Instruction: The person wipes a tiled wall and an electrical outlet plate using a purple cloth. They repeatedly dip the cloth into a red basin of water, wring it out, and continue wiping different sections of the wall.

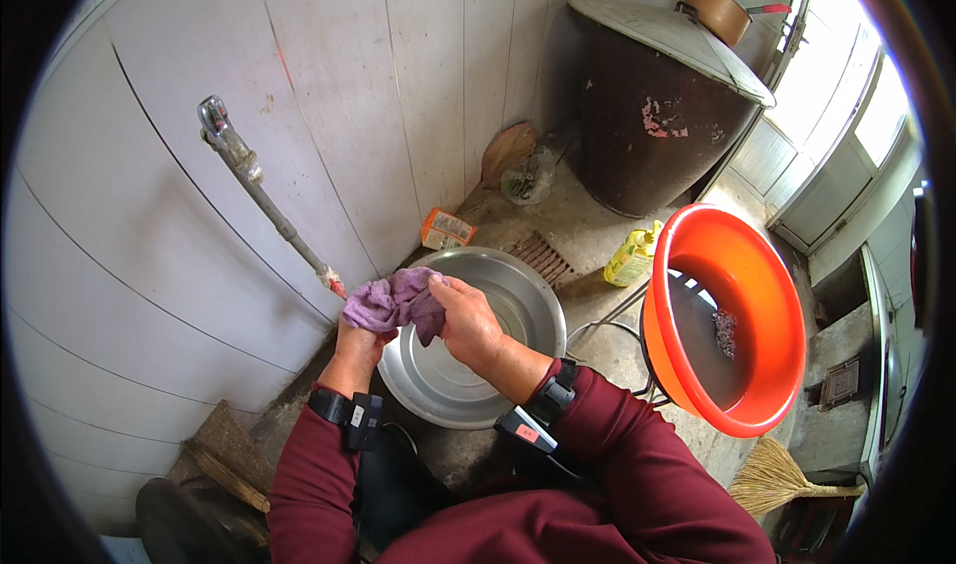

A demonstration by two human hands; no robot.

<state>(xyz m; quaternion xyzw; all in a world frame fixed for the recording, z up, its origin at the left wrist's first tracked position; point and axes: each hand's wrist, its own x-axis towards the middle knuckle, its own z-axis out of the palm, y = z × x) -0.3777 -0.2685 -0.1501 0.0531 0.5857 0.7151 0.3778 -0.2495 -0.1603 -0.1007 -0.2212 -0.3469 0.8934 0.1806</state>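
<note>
A crumpled purple cloth [396,300] is held up between my two hands, over the left rim of a metal basin [541,295]. My left hand [360,351] supports the cloth from below, its fingers mostly hidden under the folds. My right hand [469,317] pinches the cloth's right end with the thumb on top. The basin stands low in front of me, with a pale, shiny bottom; whether it holds water I cannot tell.
A water pipe with a tap [239,157] rises left. On the right an orange plastic basin [672,228] on a stand holds murky water. Near it are a yellow pump bottle [631,258], a floor drain grate [543,258], a large lidded vat [635,131] and a straw broom [773,474].
</note>
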